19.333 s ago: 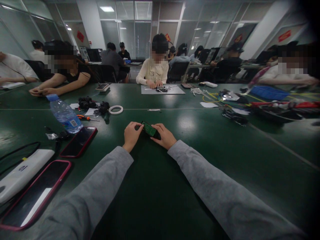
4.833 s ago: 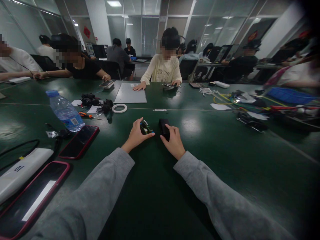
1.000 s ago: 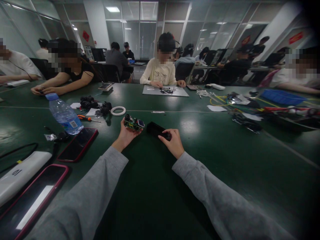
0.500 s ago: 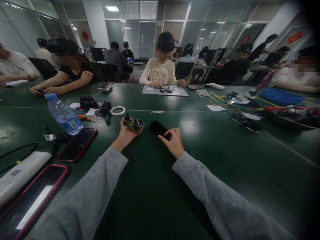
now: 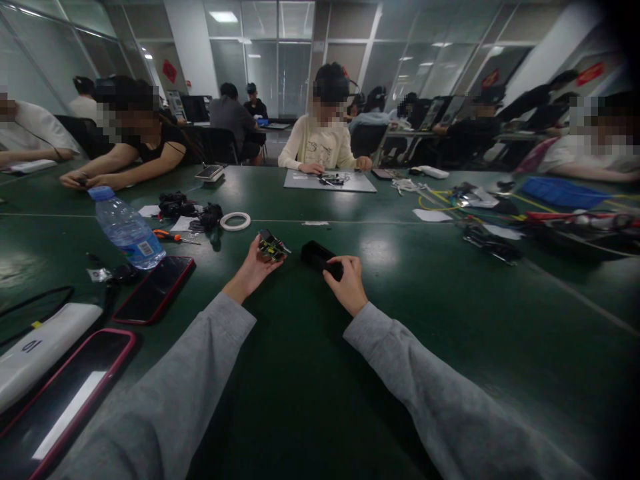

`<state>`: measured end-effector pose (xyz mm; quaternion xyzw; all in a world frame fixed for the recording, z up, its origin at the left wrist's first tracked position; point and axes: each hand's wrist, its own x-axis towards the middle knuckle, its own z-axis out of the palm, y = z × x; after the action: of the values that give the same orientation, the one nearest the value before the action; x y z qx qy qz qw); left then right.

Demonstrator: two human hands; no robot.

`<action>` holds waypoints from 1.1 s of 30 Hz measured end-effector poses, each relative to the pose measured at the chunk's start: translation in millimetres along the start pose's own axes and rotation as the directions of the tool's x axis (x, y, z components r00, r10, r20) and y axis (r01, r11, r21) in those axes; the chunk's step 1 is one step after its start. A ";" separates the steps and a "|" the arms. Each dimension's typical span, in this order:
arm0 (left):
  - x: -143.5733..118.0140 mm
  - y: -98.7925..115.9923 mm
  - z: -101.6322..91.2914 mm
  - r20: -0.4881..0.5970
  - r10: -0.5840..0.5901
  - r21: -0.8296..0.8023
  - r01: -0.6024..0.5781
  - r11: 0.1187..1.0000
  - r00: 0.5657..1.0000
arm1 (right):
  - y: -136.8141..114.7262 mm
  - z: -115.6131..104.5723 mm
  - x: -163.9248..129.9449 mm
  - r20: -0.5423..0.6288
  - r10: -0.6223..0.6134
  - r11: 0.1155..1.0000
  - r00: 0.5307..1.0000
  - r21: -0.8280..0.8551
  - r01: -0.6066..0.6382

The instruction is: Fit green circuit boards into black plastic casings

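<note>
The left hand (image 5: 251, 270) covers the lower part of the small green circuit board (image 5: 271, 246), and its components are too small to tell apart. The right hand (image 5: 346, 285) hides the near end of the black rectangular casing (image 5: 319, 255). The pink-framed phone (image 5: 60, 410) and the white power bank (image 5: 35, 357) are cut off by the left edge. The cluttered wires (image 5: 480, 203) on the far right of the green desk (image 5: 310, 373) are blurred.
</note>
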<state>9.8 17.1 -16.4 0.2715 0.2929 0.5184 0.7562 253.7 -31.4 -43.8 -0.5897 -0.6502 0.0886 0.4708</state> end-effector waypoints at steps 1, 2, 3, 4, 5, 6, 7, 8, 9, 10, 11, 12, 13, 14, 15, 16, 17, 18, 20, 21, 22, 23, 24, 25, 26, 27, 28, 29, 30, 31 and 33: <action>-0.7 -0.1 0.6 -0.001 0.006 0.015 -0.006 1.000 1.000 | -0.2 0.1 -0.1 -0.004 0.003 1.000 1.000 -0.004 -0.003; -1.3 -0.3 1.1 -0.001 0.014 0.031 -0.014 0.999 1.000 | -0.3 0.2 -0.1 -0.011 0.006 1.000 1.000 -0.010 -0.006; -1.7 -0.6 1.5 0.003 0.023 0.045 -0.024 0.999 1.000 | -0.2 0.3 -0.1 -0.018 0.008 1.000 1.000 -0.017 -0.008; -1.9 -0.9 1.6 0.008 0.032 0.056 -0.032 0.998 0.999 | 0.0 0.5 -0.1 -0.022 0.008 1.000 1.000 -0.024 -0.008; -1.9 -1.2 1.6 0.011 0.038 0.062 -0.039 0.997 0.999 | 0.4 0.8 0.0 -0.023 0.007 1.000 1.000 -0.029 -0.007; -1.8 -1.5 1.5 0.011 0.044 0.065 -0.045 0.997 0.999 | 0.8 1.1 0.1 -0.024 0.006 0.999 1.000 -0.033 -0.007; -1.6 -1.8 1.3 0.009 0.047 0.069 -0.048 0.997 0.999 | 1.3 1.4 0.1 -0.023 0.006 0.999 1.000 -0.036 -0.006; -1.5 -2.0 1.3 0.005 0.050 0.074 -0.050 0.996 0.999 | 1.8 1.6 0.2 -0.023 0.006 0.999 1.000 -0.039 -0.006; -1.5 -2.3 1.3 0.004 0.052 0.083 -0.052 0.995 0.999 | 2.1 1.8 0.2 -0.023 0.006 0.999 1.000 -0.041 -0.007; -1.6 -2.5 1.5 0.005 0.055 0.095 -0.055 0.994 0.998 | 2.3 1.9 0.2 -0.023 0.007 0.999 1.000 -0.043 -0.008; -1.8 -2.8 1.8 0.009 0.061 0.108 -0.062 0.992 0.998 | 2.3 1.9 0.2 -0.021 0.008 0.999 1.000 -0.044 -0.009; -2.0 -3.0 2.1 0.012 0.070 0.121 -0.071 0.990 0.998 | 2.1 1.8 0.1 -0.017 0.009 0.999 1.000 -0.043 -0.010; -2.3 -3.3 2.4 0.015 0.078 0.131 -0.080 0.988 0.997 | 1.8 1.6 0.1 -0.013 0.010 0.999 1.000 -0.042 -0.010; -2.5 -3.7 2.6 0.015 0.088 0.139 -0.089 0.986 0.996 | 1.4 1.4 0.0 -0.009 0.010 0.999 1.000 -0.041 -0.010; -2.7 -4.1 2.7 0.014 0.098 0.146 -0.099 0.984 0.995 | 1.1 1.1 -0.1 -0.006 0.009 0.999 1.000 -0.040 -0.010; -2.8 -4.5 2.5 0.014 0.106 0.152 -0.107 0.983 0.994 | 0.9 0.9 -0.1 -0.004 0.009 0.999 1.000 -0.040 -0.009; -2.8 -4.9 2.1 0.018 0.112 0.158 -0.114 0.981 0.993 | 0.7 0.8 -0.2 -0.001 0.008 0.999 1.000 -0.040 -0.008; -2.8 -5.3 1.6 0.029 0.117 0.167 -0.120 0.979 0.993 | 0.6 0.8 -0.2 0.000 0.009 0.999 1.000 -0.039 -0.009; -2.5 -6.1 -0.1 0.056 0.126 0.190 -0.134 0.973 0.991 | 0.6 0.9 -0.1 0.001 0.011 0.999 1.000 -0.037 -0.011; -2.3 -6.5 -1.1 0.065 0.128 0.202 -0.139 0.969 0.990 | 0.7 1.0 0.0 0.000 0.011 0.999 1.000 -0.036 -0.011; -1.9 -6.8 -2.0 0.070 0.129 0.214 -0.142 0.967 0.989 | 0.7 1.2 0.1 -0.001 0.012 0.999 1.000 -0.036 -0.012; -1.5 -7.0 -3.0 0.072 0.129 0.223 -0.142 0.964 0.989 | 0.8 1.3 0.2 -0.001 0.012 0.999 1.000 -0.036 -0.012; -1.0 -7.2 -3.8 0.072 0.127 0.232 -0.141 0.962 0.989 | 0.9 1.3 0.3 -0.001 0.012 0.999 1.000 -0.037 -0.012; -0.6 -7.3 -4.5 0.073 0.125 0.241 -0.139 0.961 0.990 | 1.0 1.3 0.4 0.000 0.012 0.999 1.000 -0.037 -0.012; -0.3 -7.4 -4.9 0.075 0.122 0.251 -0.137 0.958 0.990 | 1.2 1.2 0.5 0.003 0.012 0.999 1.000 -0.038 -0.012; -0.1 -7.4 -5.2 0.080 0.119 0.261 -0.136 0.956 0.990 | 1.4 1.1 0.6 0.006 0.012 0.999 1.000 -0.038 -0.011; -0.2 -7.4 -5.3 0.085 0.117 0.271 -0.136 0.953 0.990 | 1.7 1.0 0.6 0.010 0.010 0.999 1.000 -0.038 -0.010; -0.4 -7.4 -5.2 0.089 0.116 0.279 -0.136 0.951 0.989 | 1.9 1.0 0.6 0.012 0.008 0.999 1.000 -0.037 -0.008; -0.8 -7.5 -4.9 0.092 0.117 0.285 -0.139 0.948 0.989 | 2.1 0.9 0.6 0.016 0.007 0.999 1.000 -0.036 -0.006; -1.3 -7.6 -4.5 0.097 0.119 0.289 -0.143 0.947 0.988 | 2.3 0.9 0.6 0.018 0.006 0.999 1.000 -0.035 -0.006; -2.6 -8.0 -3.3 0.104 0.125 0.296 -0.151 0.943 0.987 | 2.4 1.1 0.6 0.018 0.009 0.999 1.000 -0.034 -0.008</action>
<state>11.7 12.5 -23.9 0.4257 0.3172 0.5071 0.6789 254.6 -29.7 -45.8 -0.5995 -0.6534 0.0846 0.4544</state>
